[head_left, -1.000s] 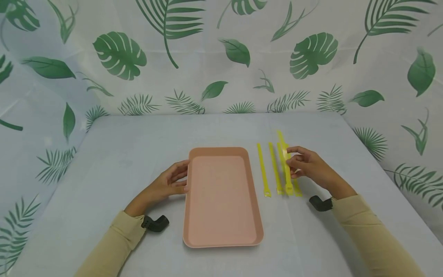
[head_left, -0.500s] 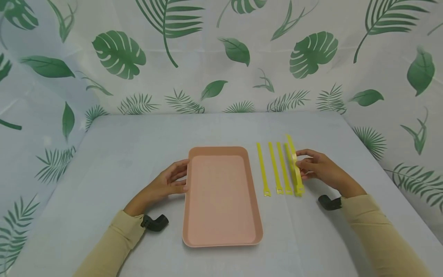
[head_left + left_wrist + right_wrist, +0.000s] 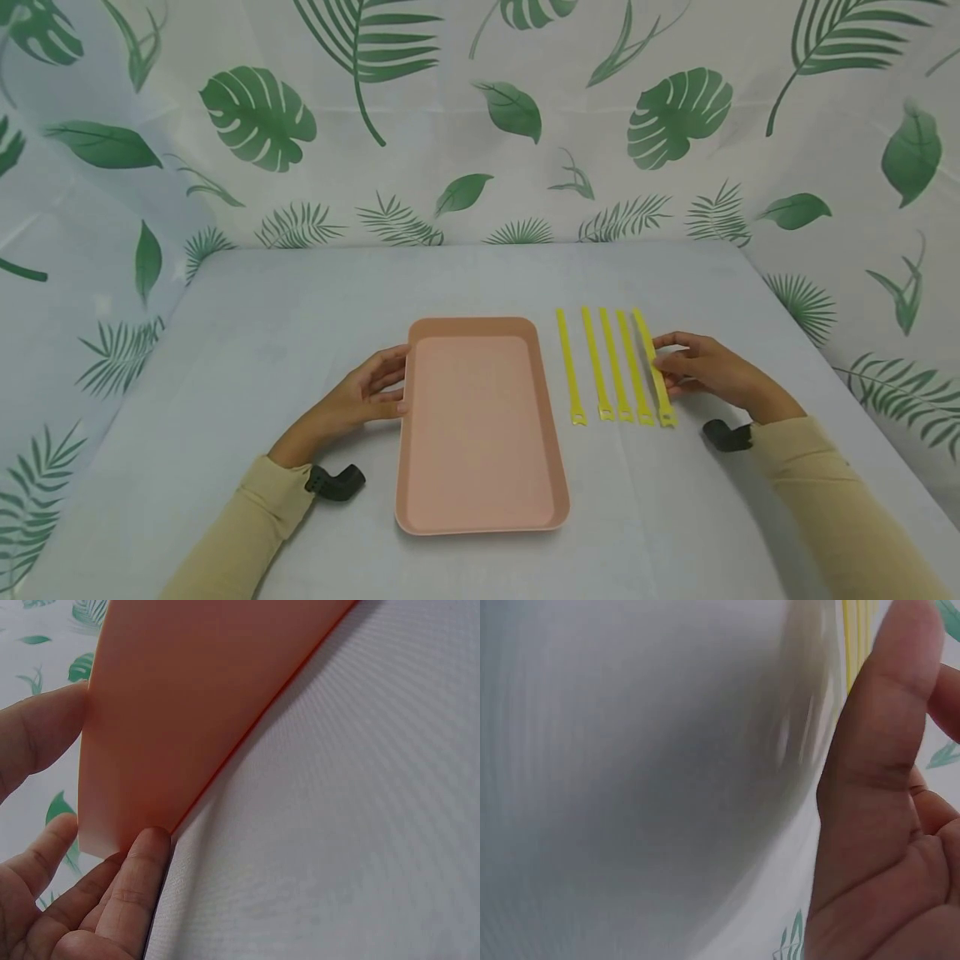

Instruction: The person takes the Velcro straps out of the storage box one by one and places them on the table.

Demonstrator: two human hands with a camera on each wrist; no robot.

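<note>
My left hand [image 3: 360, 396] touches the left edge of a salmon-pink rectangular tray [image 3: 482, 433]. In the left wrist view its fingertips lie against the outer wall of the tray [image 3: 180, 690]. Right of the tray, several yellow cable straps [image 3: 597, 362] with slotted ends lie side by side, roughly parallel. My right hand [image 3: 705, 372] pinches the rightmost strap [image 3: 662, 392] near its middle, between thumb and fingers. That strap sits close to the table, with a shadow along its left side. In the right wrist view my thumb hides most of the held strap; thin yellow lines [image 3: 853, 645] show beyond it.
A white cloth [image 3: 300, 308] covers the table. Behind it and at the sides hangs a white curtain [image 3: 420, 125] printed with green leaves. Black wrist devices [image 3: 336, 483] sit at both sleeve cuffs.
My right hand has moved right and slightly nearer with the yellow strap, from above the other straps to the right end of the row, and lowered it. The left hand and tray stay put.
</note>
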